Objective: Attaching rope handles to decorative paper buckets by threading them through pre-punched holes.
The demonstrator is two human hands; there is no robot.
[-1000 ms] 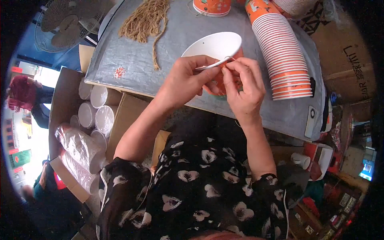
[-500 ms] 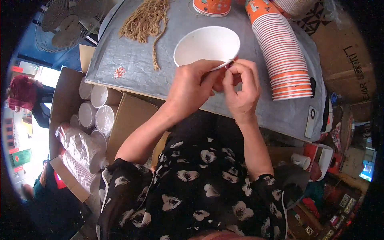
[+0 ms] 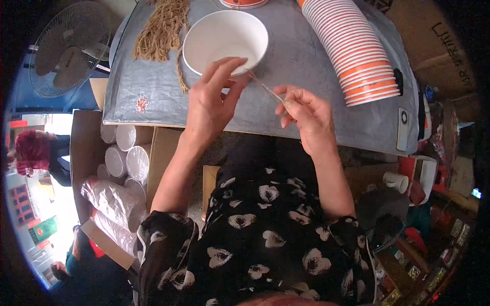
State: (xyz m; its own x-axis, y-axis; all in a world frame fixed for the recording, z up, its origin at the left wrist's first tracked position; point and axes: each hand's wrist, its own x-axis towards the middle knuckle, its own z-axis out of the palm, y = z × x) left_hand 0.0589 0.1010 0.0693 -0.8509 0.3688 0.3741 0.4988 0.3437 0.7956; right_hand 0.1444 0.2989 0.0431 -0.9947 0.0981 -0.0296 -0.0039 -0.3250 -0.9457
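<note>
A white paper bowl (image 3: 219,35) stands upright on the grey table (image 3: 148,86). My left hand (image 3: 212,104) reaches to its near rim, with the index finger and thumb pinched at the edge. A thin brown string (image 3: 268,91) runs taut from that spot down to my right hand (image 3: 306,115). The right hand pinches the string's other end between thumb and fingers, a little to the right of the bowl and nearer to me.
A bundle of brown strings (image 3: 163,28) lies left of the bowl. A long leaning stack of orange-and-white bowls (image 3: 352,48) fills the right side. A fan (image 3: 64,58) stands at the left. A cardboard box with white cups (image 3: 125,158) sits below the table edge.
The bowl, held tilted in both hands a second ago, now rests on the table. My hands have drawn apart, stretching the string between them.
</note>
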